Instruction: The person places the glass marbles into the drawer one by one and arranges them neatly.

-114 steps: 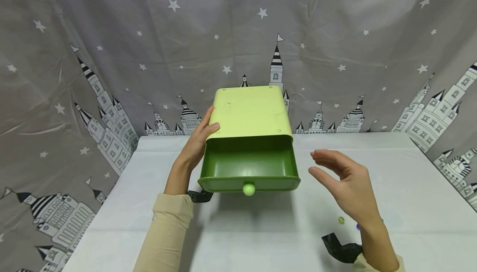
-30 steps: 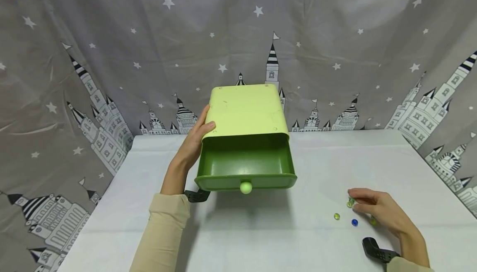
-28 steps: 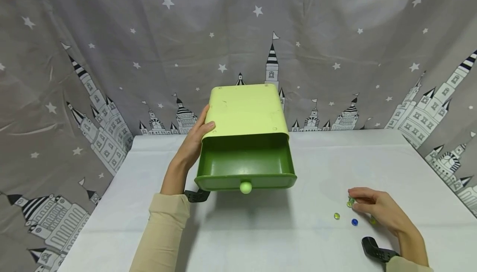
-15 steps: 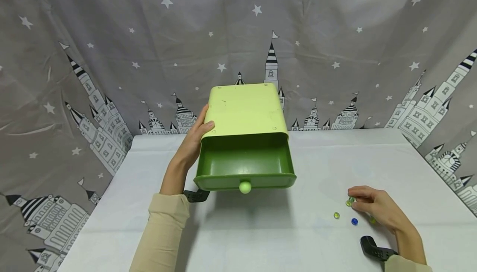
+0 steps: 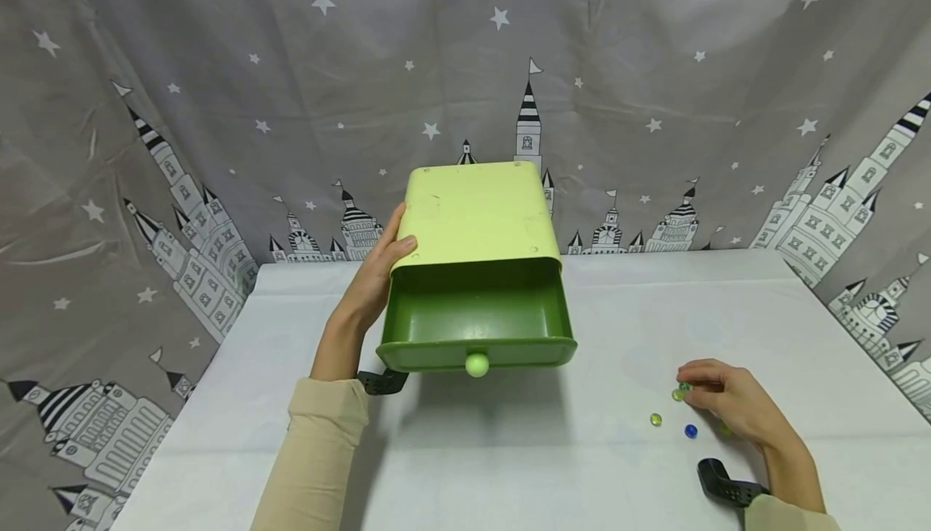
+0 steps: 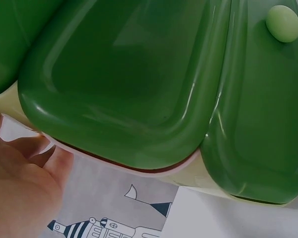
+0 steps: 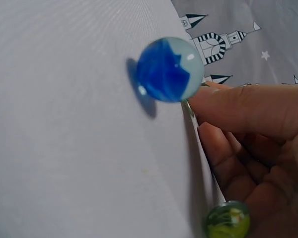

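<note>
A white table (image 5: 611, 474) lies under a light-green box (image 5: 476, 212) with its drawer (image 5: 429, 356) out, held by the left hand (image 5: 371, 279), while the right hand (image 5: 736, 402), its grip narrow, is at a green marble (image 5: 685, 387), pinched or not I cannot tell, near a blue marble (image 5: 691, 431).

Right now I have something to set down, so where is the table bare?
The white table is bare at the front middle, between the left sleeve and the marbles, and at the far right, between the right hand and the patterned curtain. It's crowded round the right hand, where marbles cluster; the drawer box hides what lies behind it.
</note>
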The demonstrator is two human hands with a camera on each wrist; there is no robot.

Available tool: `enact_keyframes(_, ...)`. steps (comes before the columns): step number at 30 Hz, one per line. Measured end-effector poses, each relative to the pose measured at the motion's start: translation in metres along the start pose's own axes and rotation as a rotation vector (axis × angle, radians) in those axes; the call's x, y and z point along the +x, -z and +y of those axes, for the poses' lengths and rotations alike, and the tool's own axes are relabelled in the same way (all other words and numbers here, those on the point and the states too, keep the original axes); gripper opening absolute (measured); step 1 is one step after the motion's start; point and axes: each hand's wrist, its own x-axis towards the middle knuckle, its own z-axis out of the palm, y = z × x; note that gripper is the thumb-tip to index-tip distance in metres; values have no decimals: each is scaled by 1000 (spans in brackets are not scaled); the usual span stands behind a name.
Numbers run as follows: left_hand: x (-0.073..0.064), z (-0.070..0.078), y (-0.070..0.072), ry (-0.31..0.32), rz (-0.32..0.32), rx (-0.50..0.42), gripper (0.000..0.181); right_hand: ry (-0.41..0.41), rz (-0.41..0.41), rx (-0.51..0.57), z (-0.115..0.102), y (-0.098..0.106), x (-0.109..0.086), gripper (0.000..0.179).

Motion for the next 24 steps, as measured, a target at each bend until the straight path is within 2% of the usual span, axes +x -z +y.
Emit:
enact_keyframes(9,1,-1,0,-8,-3,-13,71,-9,5,-10,-2,1,1,23)
enact_keyframes(24,0,0,1,5,3,-8,73,-83,8,19,-6,0,1,25)
